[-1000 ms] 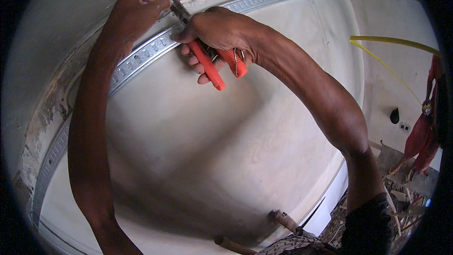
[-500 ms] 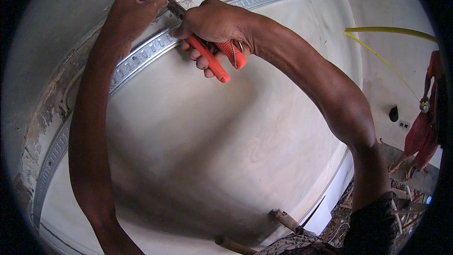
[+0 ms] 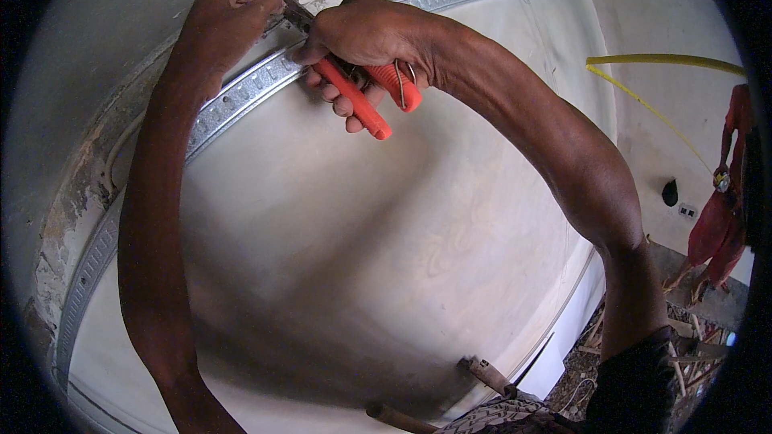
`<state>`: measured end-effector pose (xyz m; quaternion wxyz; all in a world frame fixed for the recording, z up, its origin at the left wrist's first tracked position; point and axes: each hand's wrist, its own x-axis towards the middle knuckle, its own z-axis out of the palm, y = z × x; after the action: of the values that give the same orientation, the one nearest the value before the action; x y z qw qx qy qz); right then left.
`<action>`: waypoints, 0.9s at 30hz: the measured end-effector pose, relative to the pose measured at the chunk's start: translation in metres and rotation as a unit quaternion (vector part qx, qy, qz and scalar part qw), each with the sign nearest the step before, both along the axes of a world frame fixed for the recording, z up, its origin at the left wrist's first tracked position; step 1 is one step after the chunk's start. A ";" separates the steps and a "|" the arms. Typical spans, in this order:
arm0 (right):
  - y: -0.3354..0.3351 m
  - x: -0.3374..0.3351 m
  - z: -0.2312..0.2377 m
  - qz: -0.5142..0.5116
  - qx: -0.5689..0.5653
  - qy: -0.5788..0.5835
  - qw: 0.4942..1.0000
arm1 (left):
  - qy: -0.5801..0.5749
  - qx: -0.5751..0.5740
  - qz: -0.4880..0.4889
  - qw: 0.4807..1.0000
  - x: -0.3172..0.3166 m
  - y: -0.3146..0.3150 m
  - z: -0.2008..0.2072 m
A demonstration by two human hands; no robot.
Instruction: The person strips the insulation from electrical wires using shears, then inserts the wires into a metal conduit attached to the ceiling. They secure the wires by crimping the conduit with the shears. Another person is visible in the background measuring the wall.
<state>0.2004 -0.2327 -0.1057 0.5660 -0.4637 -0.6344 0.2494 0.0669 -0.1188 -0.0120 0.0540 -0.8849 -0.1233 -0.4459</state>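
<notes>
At right, a person in red clothing (image 3: 714,233) is holding a long yellow tape measure (image 3: 667,58). A black teardrop-shaped object (image 3: 670,192) is showing beside a small pale rectangular socket plate (image 3: 687,210). Thin wooden sticks (image 3: 677,370) are lying scattered.

Head-worn fisheye view toward hands (image 3: 363,32)

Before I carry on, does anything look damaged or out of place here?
Yes: the wall edge beside the metal strip looks patchy and flaking, unlike the smoother panel below. Loose debris litters the lower right.

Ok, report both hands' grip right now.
Left hand: closed; what it pinches, if anything, cannot be told.
Right hand: closed, holding the red-handled plier-like tool.
</notes>
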 end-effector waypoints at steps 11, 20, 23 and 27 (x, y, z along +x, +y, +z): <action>0.001 0.000 -0.002 0.012 0.006 0.012 1.000 | -0.012 0.185 0.037 0.982 -0.003 0.003 -0.002; 0.008 -0.003 0.000 0.021 -0.003 0.023 1.000 | -0.011 0.252 0.079 0.964 -0.004 -0.003 -0.014; 0.013 -0.002 0.002 0.018 -0.013 0.027 0.999 | -0.008 0.257 0.076 0.963 -0.005 0.003 -0.013; 0.016 -0.003 0.006 0.035 -0.026 0.017 0.999 | -0.006 0.275 0.090 0.957 -0.007 0.008 -0.012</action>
<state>0.1970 -0.2163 -0.0993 0.5555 -0.4511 -0.6337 0.2938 0.0603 -0.1111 -0.0236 0.3341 -0.8187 -0.0757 -0.4609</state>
